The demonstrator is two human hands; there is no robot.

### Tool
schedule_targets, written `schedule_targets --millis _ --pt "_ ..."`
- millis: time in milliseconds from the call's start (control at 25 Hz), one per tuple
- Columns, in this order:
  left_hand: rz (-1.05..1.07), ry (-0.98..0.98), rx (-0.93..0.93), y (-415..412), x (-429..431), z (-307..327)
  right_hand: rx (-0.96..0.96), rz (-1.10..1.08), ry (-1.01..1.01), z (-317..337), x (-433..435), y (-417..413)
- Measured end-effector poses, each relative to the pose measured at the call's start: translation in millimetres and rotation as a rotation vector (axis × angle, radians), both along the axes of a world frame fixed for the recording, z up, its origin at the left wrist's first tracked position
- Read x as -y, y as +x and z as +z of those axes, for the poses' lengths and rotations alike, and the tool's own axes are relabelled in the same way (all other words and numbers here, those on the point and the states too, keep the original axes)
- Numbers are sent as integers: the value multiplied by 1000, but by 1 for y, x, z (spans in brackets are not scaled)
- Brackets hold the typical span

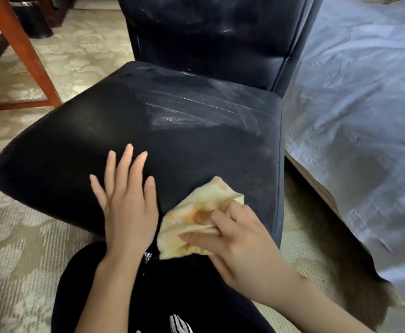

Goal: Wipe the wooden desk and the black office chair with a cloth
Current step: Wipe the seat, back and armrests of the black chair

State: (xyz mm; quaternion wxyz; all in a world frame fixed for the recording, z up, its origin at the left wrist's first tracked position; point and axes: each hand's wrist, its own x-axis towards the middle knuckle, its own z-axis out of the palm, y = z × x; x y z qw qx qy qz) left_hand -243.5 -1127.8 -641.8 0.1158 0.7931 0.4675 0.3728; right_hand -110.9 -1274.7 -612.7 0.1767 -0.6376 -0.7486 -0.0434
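On the black office chair (148, 131), near the seat's front edge, the right hand (239, 239) clutched a crumpled yellow cloth (196, 212), fingers pinching its soft folds against the smooth leather-like seat to wipe it. Beside it the left hand (127, 200) lay flat, fingers spread, likely steadying the chair. Damp streaks glistened toward the backrest.

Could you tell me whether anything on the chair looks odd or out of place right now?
Pale streaks run across the back right part of the black chair's seat, with fainter smears on the backrest; they look like wet wipe marks or residue. Nothing looks damaged or spilled.
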Motion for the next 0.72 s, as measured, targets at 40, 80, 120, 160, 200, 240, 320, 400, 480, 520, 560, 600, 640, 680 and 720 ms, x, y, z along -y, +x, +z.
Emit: schedule_targets --millis 40,80,120,160,200,240,320,400,480,520,560,600,640,680,720 --pt "-6 -1 5 3 3 0 3 4 4 -1 6 2" --pt "-10 -4 1 4 5 -1 -7 -5 22 -1 11 8" --pt "-8 -9 -11 3 5 -2 -29 -27 44 0 12 15" --pt "1 -15 -25 1 4 -4 -59 -61 69 1 12 25" --pt "12 -23 -36 0 2 -5 -91 -105 92 2 9 37" --pt "23 -32 -42 -2 0 -6 -120 -154 106 3 5 51" --pt "35 -38 -60 -5 -3 -9 -189 -278 106 4 -9 83" --pt "35 -36 -80 -6 -3 -10 -252 -423 99 3 -30 116" --pt "32 -34 -91 -4 -3 -10 -267 -525 101 5 -53 145" --pt "35 -33 -98 -4 -3 -10 -285 -566 105 6 -63 154" --pt "39 -33 -105 -3 -3 -10 -308 -607 113 7 -70 158" --pt "42 -34 -111 -3 -3 -11 -313 -644 117 6 -74 158" --pt "46 -36 -115 -3 -3 -11 -292 -674 115 3 -76 155" --pt "52 -37 -120 -4 -3 -10 -263 -694 117 -1 -73 147" --pt "56 -39 -128 -4 -3 -10 -250 -700 135 -6 -66 137"
